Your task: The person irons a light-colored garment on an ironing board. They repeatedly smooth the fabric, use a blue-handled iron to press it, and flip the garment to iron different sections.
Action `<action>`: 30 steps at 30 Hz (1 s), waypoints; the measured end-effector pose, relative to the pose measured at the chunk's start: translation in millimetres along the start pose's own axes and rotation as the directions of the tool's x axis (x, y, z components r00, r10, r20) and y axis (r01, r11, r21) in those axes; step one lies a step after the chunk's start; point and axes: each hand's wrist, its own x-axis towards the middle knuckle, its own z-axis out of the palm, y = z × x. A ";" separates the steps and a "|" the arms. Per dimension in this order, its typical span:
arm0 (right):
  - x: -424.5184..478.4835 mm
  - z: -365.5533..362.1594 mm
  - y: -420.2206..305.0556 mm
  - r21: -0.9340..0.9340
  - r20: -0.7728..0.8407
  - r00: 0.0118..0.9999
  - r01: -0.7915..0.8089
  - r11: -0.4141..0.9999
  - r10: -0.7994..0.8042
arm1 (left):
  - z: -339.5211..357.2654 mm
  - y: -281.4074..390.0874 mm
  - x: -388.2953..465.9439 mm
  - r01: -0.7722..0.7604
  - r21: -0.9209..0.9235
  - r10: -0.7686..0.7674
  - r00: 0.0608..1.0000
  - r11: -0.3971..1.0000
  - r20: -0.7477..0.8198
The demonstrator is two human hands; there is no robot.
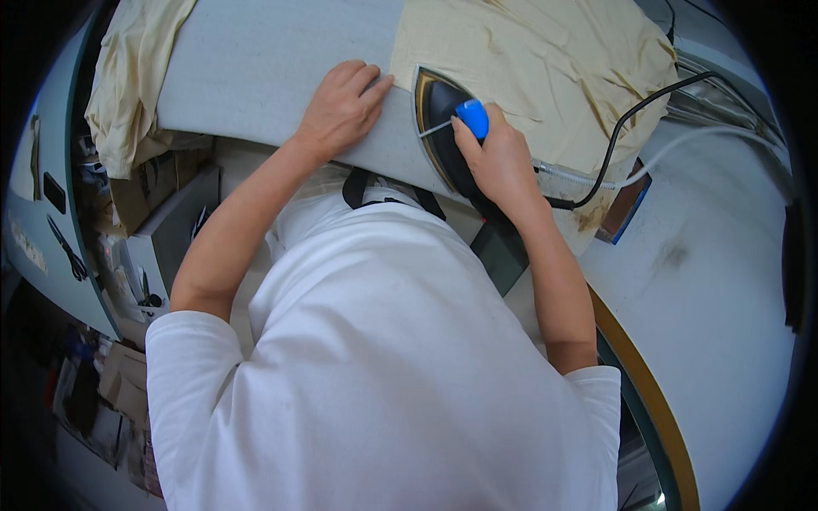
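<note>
My right hand (505,153) grips the handle of a steam iron (441,121) with a dark body and a blue part on top. The iron lies on the near edge of a grey padded ironing board (255,70), its tip pointing away from me. Cream fabric (511,70) with creases spreads over the board's right side, by the iron. My left hand (345,105) rests on the board left of the iron, fingers curled. Its fingertips are at the fabric's near left corner; whether they pinch the cloth is hidden.
From the iron run a black cord (623,121) and a pale hose (690,135) to the right. More cream fabric (137,83) hangs over the board's left end. Scissors (67,249) and a phone (55,193) lie on a side table (80,294). A cardboard box (144,191) stands below.
</note>
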 end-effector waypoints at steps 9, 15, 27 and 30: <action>-18.3 -5.9 24.0 0.155 -0.080 0.987 -0.125 0.980 0.139 | -14.3 -15.9 7.4 -0.126 0.148 0.082 0.958 0.981 0.274; 10.2 11.2 -16.0 0.057 -0.042 0.999 -0.015 0.998 0.017 | -13.4 -24.3 -2.9 -0.157 0.130 0.125 0.966 0.979 0.226; 24.7 8.2 -49.1 -0.067 0.093 0.991 0.100 0.993 -0.094 | 19.0 -22.6 26.2 0.432 -0.259 -0.473 0.872 0.864 -0.125; 15.3 1.9 -30.8 -0.070 0.111 0.990 0.094 0.993 -0.085 | 33.7 -12.1 26.9 0.370 -0.197 -0.396 0.912 0.908 -0.111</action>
